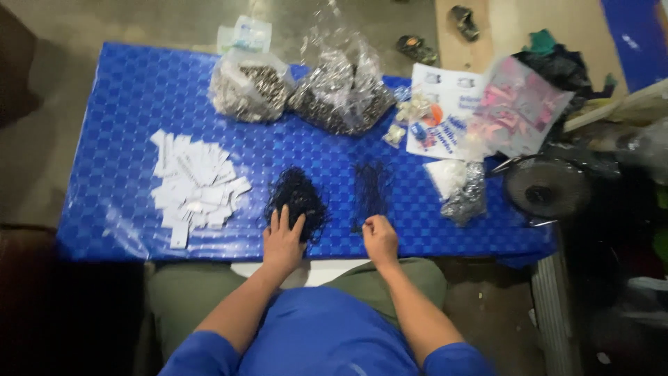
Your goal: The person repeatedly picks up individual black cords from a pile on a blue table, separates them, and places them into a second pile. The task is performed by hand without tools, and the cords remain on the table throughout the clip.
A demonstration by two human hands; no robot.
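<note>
While the left hand [282, 240] lies flat on black threads [298, 198], the right hand [380, 239] pinches strands [370, 188].

We see a desk [125, 209] covered in shiny blue patterned sheeting, standing on a dim grey concrete floor [42, 160], with sandals [417, 49] lying beyond it.

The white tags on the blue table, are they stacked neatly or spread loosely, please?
Spread loosely: the white tags lie overlapping at odd angles in a flat scatter, left of the left hand.
</note>
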